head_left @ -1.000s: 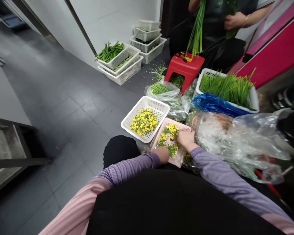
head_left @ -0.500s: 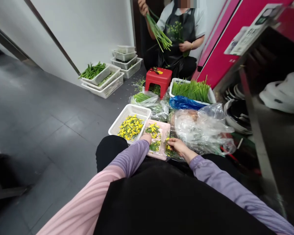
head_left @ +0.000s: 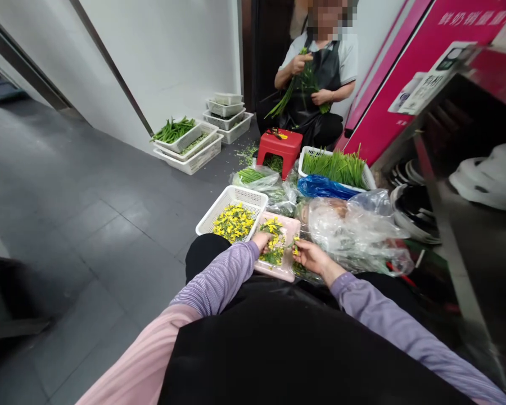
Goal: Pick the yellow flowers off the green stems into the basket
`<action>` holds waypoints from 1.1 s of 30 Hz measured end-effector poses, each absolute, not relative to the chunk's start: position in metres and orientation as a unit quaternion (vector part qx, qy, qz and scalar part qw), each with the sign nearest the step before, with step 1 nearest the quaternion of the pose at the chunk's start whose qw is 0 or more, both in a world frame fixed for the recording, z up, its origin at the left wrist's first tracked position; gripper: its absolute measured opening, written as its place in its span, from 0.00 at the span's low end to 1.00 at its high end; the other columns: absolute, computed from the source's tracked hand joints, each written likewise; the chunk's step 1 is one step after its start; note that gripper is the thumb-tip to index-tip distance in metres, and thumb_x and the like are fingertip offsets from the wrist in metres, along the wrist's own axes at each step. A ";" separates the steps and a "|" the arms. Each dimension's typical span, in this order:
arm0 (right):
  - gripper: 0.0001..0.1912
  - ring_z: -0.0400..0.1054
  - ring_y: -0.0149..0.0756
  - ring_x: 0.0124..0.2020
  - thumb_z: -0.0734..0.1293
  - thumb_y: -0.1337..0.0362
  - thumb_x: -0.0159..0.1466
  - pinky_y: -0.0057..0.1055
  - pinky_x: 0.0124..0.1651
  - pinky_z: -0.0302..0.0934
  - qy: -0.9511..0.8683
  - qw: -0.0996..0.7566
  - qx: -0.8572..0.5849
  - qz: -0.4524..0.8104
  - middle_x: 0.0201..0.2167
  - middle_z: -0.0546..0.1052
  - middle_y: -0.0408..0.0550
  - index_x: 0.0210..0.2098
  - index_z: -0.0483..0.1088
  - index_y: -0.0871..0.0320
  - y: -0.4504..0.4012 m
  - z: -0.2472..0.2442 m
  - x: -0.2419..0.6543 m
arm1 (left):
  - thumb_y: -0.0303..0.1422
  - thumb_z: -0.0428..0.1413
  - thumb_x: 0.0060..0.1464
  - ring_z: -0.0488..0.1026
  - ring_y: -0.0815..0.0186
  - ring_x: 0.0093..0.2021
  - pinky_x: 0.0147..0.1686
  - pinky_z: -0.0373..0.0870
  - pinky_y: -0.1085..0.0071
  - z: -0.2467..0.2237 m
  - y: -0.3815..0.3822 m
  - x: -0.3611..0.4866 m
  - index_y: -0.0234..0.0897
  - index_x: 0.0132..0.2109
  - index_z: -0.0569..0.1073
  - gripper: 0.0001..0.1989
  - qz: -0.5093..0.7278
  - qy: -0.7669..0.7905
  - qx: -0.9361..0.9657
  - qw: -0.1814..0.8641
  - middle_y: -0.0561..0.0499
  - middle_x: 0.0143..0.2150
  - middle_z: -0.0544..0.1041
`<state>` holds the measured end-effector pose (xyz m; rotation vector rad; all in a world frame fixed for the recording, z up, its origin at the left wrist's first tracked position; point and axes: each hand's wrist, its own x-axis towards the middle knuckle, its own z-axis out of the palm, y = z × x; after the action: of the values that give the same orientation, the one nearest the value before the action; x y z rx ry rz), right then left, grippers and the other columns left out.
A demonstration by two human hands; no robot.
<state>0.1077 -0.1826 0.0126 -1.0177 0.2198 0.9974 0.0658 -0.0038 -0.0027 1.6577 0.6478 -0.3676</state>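
Note:
My left hand (head_left: pixel 261 242) is closed over the left side of a pink tray (head_left: pixel 293 228), by the yellow flowers and green stems (head_left: pixel 274 252) lying in it; what its fingers grip is too small to make out. At the tray's right edge my right hand (head_left: pixel 311 256) pinches a small yellow flower sprig (head_left: pixel 296 246). Touching the tray on the left, a white basket (head_left: pixel 203 224) holds a heap of yellow flowers (head_left: pixel 234 222). Clear plastic bags (head_left: pixel 337 228) lie to the right of the tray.
Beyond the bags are a blue bag (head_left: pixel 326 187), a white basket of green stalks (head_left: pixel 335 167) and a red stool (head_left: pixel 280 147). Behind it a person (head_left: pixel 320 73) in a dark apron holds green stems. Stacked baskets (head_left: pixel 198 160) stand by the wall; a metal shelf is at right.
My right hand has lifted slightly toward the tray, with the sprig in its fingers. The person opposite has lowered the long stems to the chest. The whole view has shifted slightly.

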 end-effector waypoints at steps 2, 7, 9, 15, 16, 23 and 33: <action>0.04 0.65 0.27 0.19 0.62 0.73 0.54 0.23 0.24 0.62 0.084 0.755 -0.462 0.457 0.19 0.70 0.41 0.29 0.64 0.58 -0.180 0.019 0.109 | 0.32 0.45 0.47 0.52 0.76 0.14 0.16 0.55 0.77 0.002 -0.005 0.065 0.33 0.35 0.63 0.08 -0.200 0.273 0.618 0.710 0.58 0.17 0.55; 0.04 0.66 0.28 0.22 0.62 0.72 0.54 0.24 0.25 0.62 0.051 0.751 -0.480 0.450 0.21 0.71 0.42 0.30 0.65 0.59 -0.170 0.030 0.108 | 0.31 0.44 0.46 0.53 0.77 0.15 0.16 0.52 0.79 0.013 -0.005 0.060 0.32 0.35 0.64 0.09 -0.287 0.162 0.405 0.853 0.58 0.19 0.55; 0.04 0.66 0.28 0.22 0.62 0.73 0.54 0.24 0.25 0.61 0.048 0.748 -0.494 0.440 0.22 0.72 0.42 0.30 0.64 0.59 -0.165 0.028 0.107 | 0.31 0.47 0.46 0.53 0.78 0.15 0.15 0.51 0.79 0.013 -0.005 0.057 0.32 0.35 0.64 0.08 -0.283 0.145 0.411 0.854 0.59 0.18 0.55; 0.05 0.65 0.26 0.21 0.63 0.73 0.54 0.23 0.25 0.60 0.055 0.751 -0.525 0.398 0.22 0.72 0.40 0.30 0.65 0.58 -0.151 0.023 0.105 | 0.35 0.58 0.42 0.53 0.80 0.14 0.15 0.51 0.79 0.006 -0.003 0.055 0.32 0.34 0.63 0.15 -0.219 0.140 0.511 0.819 0.60 0.17 0.58; 0.05 0.65 0.26 0.21 0.63 0.73 0.54 0.23 0.25 0.60 0.051 0.753 -0.526 0.393 0.22 0.72 0.40 0.30 0.65 0.58 -0.149 0.023 0.106 | 0.36 0.58 0.42 0.53 0.80 0.14 0.15 0.51 0.79 0.007 -0.002 0.055 0.32 0.35 0.63 0.16 -0.209 0.143 0.519 0.816 0.60 0.17 0.58; 0.06 0.67 0.28 0.25 0.64 0.71 0.53 0.25 0.28 0.61 0.038 0.759 -0.486 0.432 0.26 0.73 0.43 0.32 0.66 0.57 -0.147 0.026 0.102 | 0.35 0.56 0.44 0.52 0.81 0.13 0.14 0.49 0.81 0.017 -0.005 0.053 0.33 0.30 0.62 0.11 -0.173 0.117 0.519 0.829 0.61 0.16 0.56; 0.09 0.64 0.30 0.25 0.63 0.62 0.53 0.29 0.33 0.58 -0.199 0.600 -0.712 0.305 0.24 0.72 0.42 0.33 0.65 0.58 -0.161 0.032 0.101 | 0.33 0.56 0.46 0.53 0.78 0.12 0.12 0.50 0.80 0.018 -0.003 0.057 0.34 0.33 0.61 0.11 -0.170 0.196 0.518 0.815 0.61 0.16 0.58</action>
<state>0.1011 -0.1614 0.0321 -1.6511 -0.4612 0.7082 0.0571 -0.0026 0.0180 1.1048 0.4178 -0.3628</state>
